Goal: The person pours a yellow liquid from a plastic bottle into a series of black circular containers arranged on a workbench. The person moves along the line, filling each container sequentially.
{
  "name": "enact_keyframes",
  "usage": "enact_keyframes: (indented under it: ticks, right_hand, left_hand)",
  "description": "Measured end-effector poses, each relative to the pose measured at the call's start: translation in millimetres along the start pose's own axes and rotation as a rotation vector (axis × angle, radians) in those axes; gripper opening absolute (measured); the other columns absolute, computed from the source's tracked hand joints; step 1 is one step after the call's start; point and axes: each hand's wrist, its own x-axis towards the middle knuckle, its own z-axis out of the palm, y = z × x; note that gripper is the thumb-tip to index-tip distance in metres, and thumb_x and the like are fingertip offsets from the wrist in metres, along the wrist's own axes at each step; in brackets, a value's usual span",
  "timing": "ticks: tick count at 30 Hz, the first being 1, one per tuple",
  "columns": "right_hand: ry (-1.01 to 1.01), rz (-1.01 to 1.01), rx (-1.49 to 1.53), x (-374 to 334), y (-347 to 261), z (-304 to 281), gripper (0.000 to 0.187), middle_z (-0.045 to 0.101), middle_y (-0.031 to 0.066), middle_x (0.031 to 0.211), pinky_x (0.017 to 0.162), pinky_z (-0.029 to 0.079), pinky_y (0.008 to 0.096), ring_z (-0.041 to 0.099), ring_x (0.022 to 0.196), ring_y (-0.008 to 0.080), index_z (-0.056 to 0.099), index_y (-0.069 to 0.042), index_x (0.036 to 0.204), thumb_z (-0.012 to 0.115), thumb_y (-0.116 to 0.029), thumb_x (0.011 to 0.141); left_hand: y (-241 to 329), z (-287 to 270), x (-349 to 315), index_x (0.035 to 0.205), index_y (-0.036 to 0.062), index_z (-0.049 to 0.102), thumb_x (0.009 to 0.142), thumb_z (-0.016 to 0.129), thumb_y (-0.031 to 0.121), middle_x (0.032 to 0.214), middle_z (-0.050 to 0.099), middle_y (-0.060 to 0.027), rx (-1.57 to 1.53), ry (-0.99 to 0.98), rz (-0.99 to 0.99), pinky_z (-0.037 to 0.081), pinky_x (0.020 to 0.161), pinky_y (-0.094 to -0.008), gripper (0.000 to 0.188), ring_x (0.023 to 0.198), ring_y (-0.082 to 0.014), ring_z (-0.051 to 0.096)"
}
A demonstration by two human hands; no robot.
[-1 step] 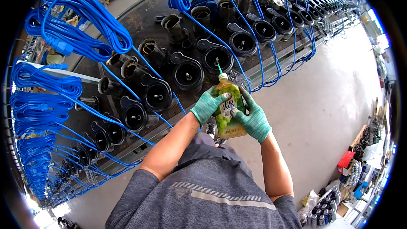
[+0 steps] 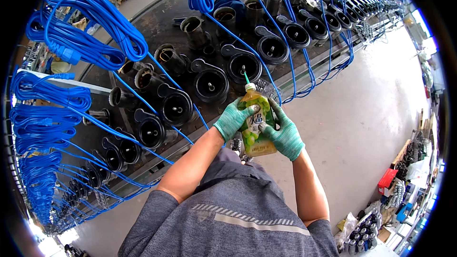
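Both my hands wear green knit gloves. They hold a clear plastic drink bottle [image 2: 258, 126] with a green, grape-patterned label and some yellowish liquid inside. My left hand [image 2: 234, 118] grips its left side, thumb across the front. Around the right side wraps my right hand [image 2: 285, 135], its thumb also on the label. From the pale cap a thin green tube [image 2: 246, 77] points away from me, its tip at the metal shaft in the middle of a round black motor housing [image 2: 238, 72]. Whether liquid comes out is too small to tell. Another black housing [image 2: 211, 96] stands to its left.
A long dark workbench [image 2: 157, 14] carries rows of black housings and metal cylinders [image 2: 193, 31]. Coiled blue cables [image 2: 102, 24] hang above it, with strands crossing down over the bench edge. Pale floor [image 2: 347, 123] lies to the right, with a red box [image 2: 388, 179] and stacked parts beyond.
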Motion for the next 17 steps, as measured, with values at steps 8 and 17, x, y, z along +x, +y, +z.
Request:
enact_keyframes:
  ticks: [8,17]
  right_hand:
    - [-0.006,0.030,0.002,-1.6,-8.3,-0.6,0.087,0.068,0.0130,0.137,0.102,0.054,0.0329,0.064,0.119,0.0149,0.034,-0.013,0.166,0.075,-0.010,0.090]
    - [0.077,-0.063,0.173,10.5,9.1,-29.4,0.090,0.055,0.0119,0.154,0.104,0.056,0.0381,0.059,0.132,0.0231,0.026,-0.016,0.169,0.077,-0.013,0.094]
  left_hand:
    - [-1.6,-1.3,4.2,0.141,0.0039,0.056,0.095,0.080,0.016,0.127,0.069,-0.0071,0.002,-0.005,0.011,0.059,0.098,-0.0354,0.054,0.114,-0.0186,0.068]
    - [-3.8,10.2,68.8,0.156,0.0077,0.045,0.093,0.083,0.015,0.132,0.068,-0.0068,0.260,-0.138,0.125,0.055,0.103,-0.0338,0.074,0.119,-0.0167,0.065]
